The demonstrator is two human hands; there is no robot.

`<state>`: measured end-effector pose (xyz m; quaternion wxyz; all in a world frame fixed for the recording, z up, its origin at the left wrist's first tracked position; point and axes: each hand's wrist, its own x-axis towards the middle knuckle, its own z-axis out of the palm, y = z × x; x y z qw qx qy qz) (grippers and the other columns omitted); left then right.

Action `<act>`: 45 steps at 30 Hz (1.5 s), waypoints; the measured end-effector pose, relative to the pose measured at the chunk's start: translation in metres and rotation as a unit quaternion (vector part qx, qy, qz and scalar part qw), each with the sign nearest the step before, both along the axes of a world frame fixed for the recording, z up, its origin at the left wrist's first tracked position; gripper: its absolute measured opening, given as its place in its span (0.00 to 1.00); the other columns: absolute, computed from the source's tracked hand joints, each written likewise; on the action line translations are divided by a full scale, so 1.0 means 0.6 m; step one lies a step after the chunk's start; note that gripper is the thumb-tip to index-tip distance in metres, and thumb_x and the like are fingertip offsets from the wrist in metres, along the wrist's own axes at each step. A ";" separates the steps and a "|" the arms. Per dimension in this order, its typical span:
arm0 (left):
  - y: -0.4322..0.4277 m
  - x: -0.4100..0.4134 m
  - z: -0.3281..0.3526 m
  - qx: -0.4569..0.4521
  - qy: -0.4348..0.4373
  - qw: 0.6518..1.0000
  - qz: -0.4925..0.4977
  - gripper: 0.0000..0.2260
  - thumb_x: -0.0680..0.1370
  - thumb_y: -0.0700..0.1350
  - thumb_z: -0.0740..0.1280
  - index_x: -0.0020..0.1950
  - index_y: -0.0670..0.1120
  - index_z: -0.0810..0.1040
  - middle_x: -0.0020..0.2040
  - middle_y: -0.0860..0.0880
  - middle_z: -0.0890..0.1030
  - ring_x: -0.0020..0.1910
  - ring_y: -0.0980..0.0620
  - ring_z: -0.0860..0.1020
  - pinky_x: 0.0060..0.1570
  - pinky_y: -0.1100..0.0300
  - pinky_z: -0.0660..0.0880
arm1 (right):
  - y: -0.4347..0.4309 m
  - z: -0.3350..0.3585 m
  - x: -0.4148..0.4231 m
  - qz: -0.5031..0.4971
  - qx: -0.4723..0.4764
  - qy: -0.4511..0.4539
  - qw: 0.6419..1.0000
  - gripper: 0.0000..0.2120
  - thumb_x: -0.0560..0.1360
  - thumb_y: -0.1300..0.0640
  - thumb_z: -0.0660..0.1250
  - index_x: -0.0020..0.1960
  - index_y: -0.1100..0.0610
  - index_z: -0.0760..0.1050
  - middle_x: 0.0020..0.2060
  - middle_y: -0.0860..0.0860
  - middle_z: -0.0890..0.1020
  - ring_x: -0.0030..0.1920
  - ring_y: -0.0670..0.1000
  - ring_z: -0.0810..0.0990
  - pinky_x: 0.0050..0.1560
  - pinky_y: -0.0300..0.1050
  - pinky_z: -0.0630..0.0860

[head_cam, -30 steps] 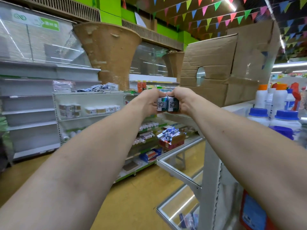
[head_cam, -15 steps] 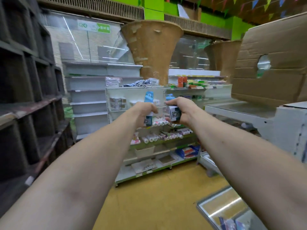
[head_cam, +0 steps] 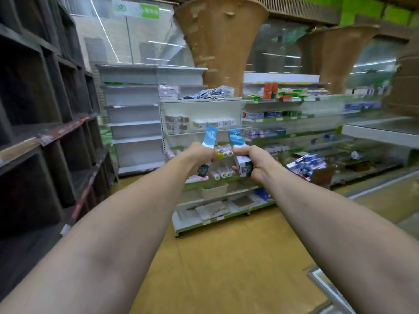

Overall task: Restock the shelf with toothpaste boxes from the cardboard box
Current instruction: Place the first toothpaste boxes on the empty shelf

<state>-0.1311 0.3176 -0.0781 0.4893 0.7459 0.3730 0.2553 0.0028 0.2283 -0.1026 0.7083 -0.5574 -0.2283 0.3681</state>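
**Materials and Surface Finishes**

The blue-and-white printed paperboard toothpaste box [head_cam: 210, 137] gripped in the left hand [head_cam: 199, 157] and the matching paperboard toothpaste box [head_cam: 243, 165] gripped in the right hand [head_cam: 258, 164] are smooth card with a light gloss. The white tiered shelf unit [head_cam: 199, 109] appears to be painted metal, smooth and satin. The dark cubby shelving [head_cam: 34, 91] looks like wood: matt, with worn, scuffed front edges. The flared brown columns [head_cam: 222, 41] are rough and matt, their facing flaked in patches. The clear wall panels [head_cam: 140, 41], glass or clear plastic, are glossy and reflect light strips. The yellow floor [head_cam: 226, 257] is smooth with a low sheen. The beige open bin [head_cam: 214, 191] looks like matt plastic.
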 end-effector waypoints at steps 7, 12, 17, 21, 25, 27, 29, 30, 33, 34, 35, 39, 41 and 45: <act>0.094 0.089 -0.065 -0.009 -0.001 1.000 -0.004 0.12 0.77 0.33 0.66 0.42 0.43 0.65 0.39 0.44 0.71 0.36 0.48 0.73 0.37 0.56 0.72 | 0.097 -0.072 0.074 -0.024 0.023 0.060 0.998 0.15 0.77 0.62 0.66 0.63 0.62 0.74 0.38 0.55 0.77 0.29 0.51 0.77 0.27 0.41 0.77; 0.182 0.206 -0.112 0.004 0.031 0.999 -0.007 0.11 0.76 0.36 0.69 0.42 0.45 0.67 0.41 0.43 0.74 0.40 0.47 0.75 0.39 0.57 0.74 | 0.168 -0.121 0.185 -0.024 0.001 0.074 0.997 0.18 0.77 0.57 0.68 0.64 0.62 0.74 0.50 0.58 0.78 0.42 0.55 0.78 0.33 0.43 0.77; 0.263 0.352 -0.142 -0.019 0.054 0.998 -0.017 0.17 0.74 0.39 0.72 0.61 0.40 0.71 0.51 0.41 0.78 0.45 0.45 0.79 0.36 0.56 0.79 | 0.237 -0.152 0.325 -0.043 -0.044 0.034 0.998 0.17 0.73 0.57 0.74 0.59 0.61 0.77 0.41 0.54 0.81 0.35 0.51 0.78 0.35 0.44 0.77; 0.309 0.471 -0.169 -0.027 0.069 0.996 -0.043 0.14 0.75 0.39 0.71 0.58 0.40 0.71 0.47 0.41 0.77 0.39 0.47 0.77 0.31 0.60 0.73 | 0.282 -0.193 0.442 -0.090 -0.091 0.023 0.991 0.17 0.72 0.62 0.75 0.59 0.63 0.76 0.42 0.56 0.78 0.35 0.52 0.77 0.34 0.44 0.78; 0.346 0.590 -0.201 -0.042 0.089 0.992 -0.079 0.20 0.72 0.40 0.73 0.60 0.39 0.71 0.49 0.40 0.77 0.47 0.43 0.82 0.44 0.52 0.82 | 0.307 -0.247 0.548 -0.131 -0.107 0.045 0.985 0.22 0.71 0.59 0.75 0.63 0.61 0.75 0.50 0.58 0.79 0.40 0.55 0.80 0.31 0.43 0.78; 0.364 0.651 -0.216 -0.044 0.099 0.990 -0.092 0.18 0.74 0.39 0.72 0.60 0.40 0.70 0.48 0.42 0.77 0.45 0.45 0.80 0.37 0.55 0.79 | 0.317 -0.274 0.599 -0.161 -0.115 0.061 0.978 0.21 0.71 0.57 0.74 0.62 0.61 0.75 0.49 0.58 0.80 0.40 0.55 0.81 0.31 0.43 0.77; 0.385 0.713 -0.231 -0.050 0.111 0.986 -0.115 0.17 0.74 0.40 0.72 0.58 0.41 0.69 0.47 0.42 0.77 0.42 0.47 0.77 0.33 0.58 0.74 | 0.328 -0.297 0.651 -0.180 -0.115 0.071 0.974 0.23 0.69 0.57 0.75 0.62 0.62 0.76 0.48 0.58 0.81 0.40 0.55 0.80 0.29 0.43 0.77; 0.396 0.748 -0.242 -0.054 0.119 0.983 -0.128 0.17 0.73 0.40 0.72 0.58 0.40 0.70 0.48 0.41 0.77 0.43 0.46 0.78 0.36 0.57 0.77 | 0.334 -0.306 0.678 -0.190 -0.113 0.074 0.972 0.23 0.69 0.57 0.75 0.62 0.62 0.77 0.47 0.58 0.81 0.39 0.55 0.80 0.30 0.43 0.77; 0.425 0.856 -0.268 -0.061 0.125 0.977 -0.163 0.14 0.74 0.38 0.71 0.56 0.41 0.70 0.45 0.42 0.76 0.40 0.47 0.77 0.41 0.54 0.79 | 0.348 -0.325 0.762 -0.226 -0.122 0.076 0.964 0.09 0.72 0.60 0.73 0.51 0.61 0.79 0.38 0.55 0.80 0.34 0.53 0.78 0.33 0.46 0.76; 0.436 0.895 -0.277 -0.059 0.128 0.974 -0.175 0.12 0.75 0.38 0.71 0.54 0.41 0.71 0.43 0.43 0.75 0.38 0.48 0.76 0.36 0.57 0.78 | 0.352 -0.333 0.791 -0.238 -0.123 0.079 0.960 0.05 0.74 0.60 0.72 0.47 0.60 0.78 0.35 0.54 0.80 0.32 0.53 0.78 0.33 0.46 0.75; 0.446 0.933 -0.286 -0.052 0.132 0.970 -0.195 0.12 0.74 0.37 0.70 0.55 0.40 0.73 0.44 0.43 0.75 0.37 0.48 0.75 0.31 0.59 0.75 | 0.356 -0.341 0.819 -0.252 -0.123 0.083 0.956 0.04 0.74 0.60 0.71 0.46 0.60 0.77 0.34 0.54 0.80 0.32 0.53 0.78 0.32 0.46 0.75; 0.473 1.087 -0.303 -0.035 0.148 0.953 -0.263 0.18 0.76 0.39 0.71 0.64 0.39 0.71 0.50 0.43 0.75 0.39 0.50 0.73 0.25 0.59 0.72 | 0.366 -0.358 0.926 -0.329 -0.119 0.108 0.931 0.08 0.71 0.60 0.73 0.48 0.58 0.76 0.38 0.55 0.77 0.31 0.53 0.76 0.27 0.43 0.74; 0.477 1.152 -0.304 -0.038 0.162 0.942 -0.292 0.16 0.76 0.39 0.70 0.60 0.41 0.70 0.44 0.45 0.72 0.38 0.51 0.72 0.25 0.59 0.71 | 0.364 -0.357 0.971 -0.364 -0.117 0.123 0.916 0.07 0.73 0.60 0.72 0.48 0.58 0.75 0.36 0.55 0.76 0.30 0.52 0.74 0.27 0.42 0.73; 0.454 1.282 -0.297 -0.048 0.167 0.925 -0.338 0.24 0.71 0.43 0.74 0.63 0.45 0.68 0.54 0.43 0.75 0.50 0.44 0.77 0.44 0.51 0.79 | 0.338 -0.353 1.061 -0.426 -0.101 0.131 0.889 0.08 0.72 0.58 0.72 0.48 0.56 0.75 0.33 0.54 0.76 0.29 0.51 0.75 0.30 0.43 0.75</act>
